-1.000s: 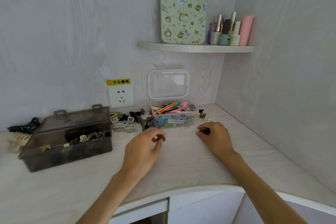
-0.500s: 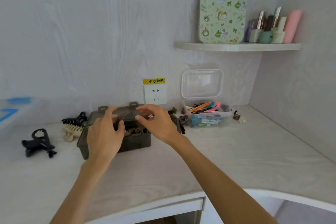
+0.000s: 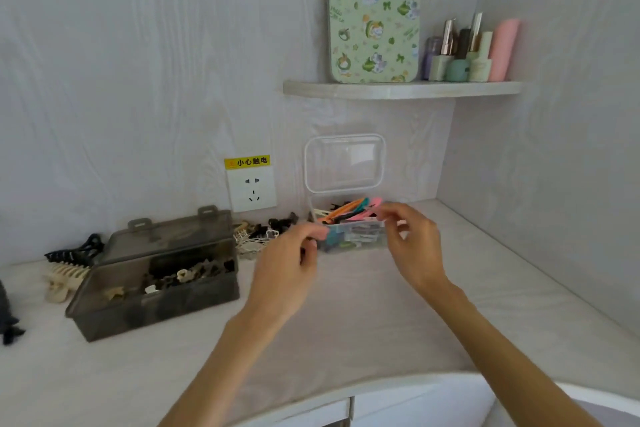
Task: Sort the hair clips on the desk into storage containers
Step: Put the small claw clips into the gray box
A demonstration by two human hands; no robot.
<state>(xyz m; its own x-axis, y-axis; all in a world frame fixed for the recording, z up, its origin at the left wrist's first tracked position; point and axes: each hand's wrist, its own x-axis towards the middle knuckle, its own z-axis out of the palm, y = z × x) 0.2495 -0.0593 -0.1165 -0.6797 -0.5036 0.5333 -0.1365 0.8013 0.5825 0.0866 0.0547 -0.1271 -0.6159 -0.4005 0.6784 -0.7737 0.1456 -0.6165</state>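
Open surface (image 3: 363,315) stretches bare in front of the clear container (image 3: 349,236) and runs on to the right as far as the side wall (image 3: 554,184), leaving a free approach from the near edge. The container's raised lid (image 3: 344,163) blocks access from behind. To the left, the smoky grey box (image 3: 156,284) stands well apart from it, its lid tilted back; loose clips (image 3: 263,232) clutter the strip between the two along the back wall. Large claw clips (image 3: 69,263) crowd the box's far left side. Overhead, the corner shelf (image 3: 401,88) limits room above.
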